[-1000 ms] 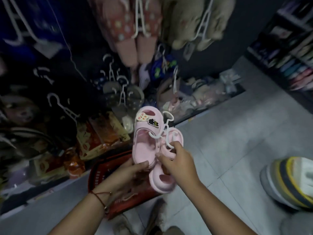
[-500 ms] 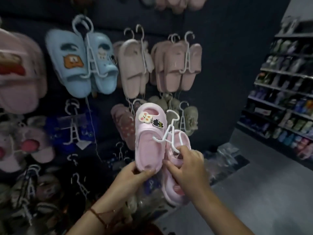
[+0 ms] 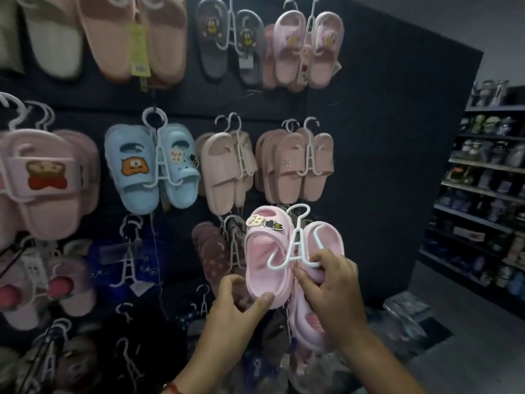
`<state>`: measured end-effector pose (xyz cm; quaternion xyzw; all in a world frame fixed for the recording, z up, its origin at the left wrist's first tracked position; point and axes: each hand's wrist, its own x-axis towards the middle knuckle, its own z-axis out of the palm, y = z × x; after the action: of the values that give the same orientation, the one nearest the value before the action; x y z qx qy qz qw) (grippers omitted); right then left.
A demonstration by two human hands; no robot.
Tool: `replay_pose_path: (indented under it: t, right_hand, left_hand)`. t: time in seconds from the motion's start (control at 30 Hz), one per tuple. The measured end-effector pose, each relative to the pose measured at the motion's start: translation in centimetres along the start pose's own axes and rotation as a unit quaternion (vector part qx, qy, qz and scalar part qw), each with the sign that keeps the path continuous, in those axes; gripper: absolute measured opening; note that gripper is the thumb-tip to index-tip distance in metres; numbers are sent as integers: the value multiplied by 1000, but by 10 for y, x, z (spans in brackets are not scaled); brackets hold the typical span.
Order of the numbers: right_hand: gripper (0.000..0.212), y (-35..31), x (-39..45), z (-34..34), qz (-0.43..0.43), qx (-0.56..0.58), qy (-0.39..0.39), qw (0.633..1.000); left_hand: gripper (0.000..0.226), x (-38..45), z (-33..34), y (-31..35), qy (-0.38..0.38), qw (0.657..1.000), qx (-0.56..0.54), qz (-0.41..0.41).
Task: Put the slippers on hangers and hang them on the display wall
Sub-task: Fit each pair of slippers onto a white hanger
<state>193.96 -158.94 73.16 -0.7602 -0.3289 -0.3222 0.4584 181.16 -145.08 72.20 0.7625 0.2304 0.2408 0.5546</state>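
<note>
Nearest the camera, at lower centre, the left hand point(image 3: 235, 302) cups the heel of the left pink slipper point(image 3: 265, 260), thumb curled against its sole edge and fingers wrapped behind. Beside it, the right hand point(image 3: 329, 282) pinches the lower bar of the white hanger point(image 3: 295, 243), fingers bent round the bar and the second pink slipper point(image 3: 315, 305), which hangs lower and partly behind the hand. The left slipper carries two small charms point(image 3: 264, 223) on its strap. The hanger's hook points upward, free of any peg, in front of the dark display wall point(image 3: 383, 137). Behind, on that wall, hang blue slippers point(image 3: 150, 166), beige pairs point(image 3: 292, 166) and grey ones point(image 3: 230, 38). Farthest right, store shelves point(image 3: 488, 180) hold blurred goods.
</note>
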Motion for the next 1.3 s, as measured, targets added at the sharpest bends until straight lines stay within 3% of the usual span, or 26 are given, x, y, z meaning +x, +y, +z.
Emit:
replay_pose_path:
  t: [0.17, 0.23, 0.3, 0.4, 0.47, 0.57, 0.67, 0.73, 0.8, 0.93, 1.03, 1.1, 1.17, 1.23, 1.3]
  right_hand:
    - [28, 8, 6, -4, -40, -10, 27, 999]
    - [35, 9, 10, -4, -65, -13, 22, 998]
    - [37, 8, 12, -2, -106, -23, 20, 994]
    - [38, 7, 12, 1, -137, -34, 11, 990]
    - [38, 8, 11, 3, -141, -31, 10, 989]
    - [37, 10, 10, 3, -143, -36, 7, 989]
    - [37, 9, 6, 4, -92, -32, -12, 995]
    - [49, 11, 5, 4, -36, -21, -28, 999]
    - [56, 11, 5, 5, 27, -15, -41, 999]
    - [39, 11, 8, 6, 177, 40, -43, 982]
    - [20, 16, 16, 10, 330, 137, -64, 932]
    - [19, 18, 20, 13, 451, 203, -101, 863]
    - [27, 20, 18, 17, 537, 269, -139, 787]
    - [34, 11, 12, 19, 566, 332, -186, 732]
    - [44, 1, 4, 25, 557, 345, -215, 724]
  left_hand:
    - [39, 3, 4, 13, 31, 998, 27, 55]
    - [46, 6, 5, 25, 22, 997, -28, 62]
    - [46, 15, 9, 39, -22, 988, -151, -16]
    - [51, 35, 11, 45, -140, 915, -322, -199]
    - [58, 46, 16, 40, -186, 879, -367, -240]
    - [49, 54, 26, 33, -176, 875, -375, -249]
    - [50, 59, 30, 28, -156, 876, -385, -244]
    - [54, 65, 29, 24, -145, 868, -411, -239]
    - [38, 69, 26, 23, -130, 861, -440, -220]
    - [41, 74, 12, 23, -150, 835, -497, -182]
    - [49, 79, 3, 17, -181, 818, -520, -164]
    - [68, 82, -2, 15, -177, 798, -555, -152]
    - [53, 86, -5, 18, -128, 793, -578, -145]
    - [51, 90, -3, 20, -83, 799, -575, -154]
    - [62, 87, 3, 19, -86, 806, -561, -167]
